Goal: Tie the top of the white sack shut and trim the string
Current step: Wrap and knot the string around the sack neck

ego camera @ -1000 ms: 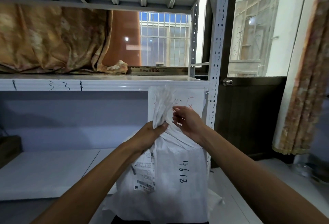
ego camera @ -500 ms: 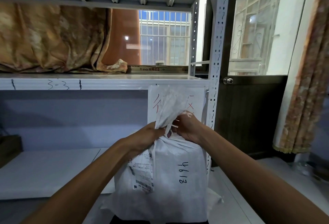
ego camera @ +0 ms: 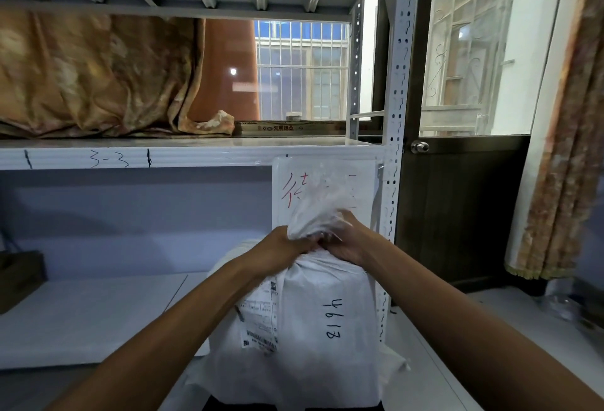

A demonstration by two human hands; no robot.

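A white woven sack (ego camera: 304,329) stands upright in front of me, with a shipping label on its left face and black digits handwritten on its front. Its loose top (ego camera: 318,211) is bunched into a blurred tuft that sticks up above my hands. My left hand (ego camera: 279,252) clamps the neck of the sack from the left. My right hand (ego camera: 348,240) grips the same neck from the right, fingers touching the left hand. No string or cutting tool shows in view.
A white metal shelf rack (ego camera: 163,155) stands right behind the sack, its perforated upright (ego camera: 397,116) at the right. A white sheet with red writing (ego camera: 327,188) hangs on the rack. A dark door with a knob (ego camera: 419,147) and a curtain (ego camera: 562,149) are to the right.
The tall loose top of the sack has been gathered down into a tighter, shorter bunch. Both hands have closed together around the neck; the right hand moved in from holding the flap.
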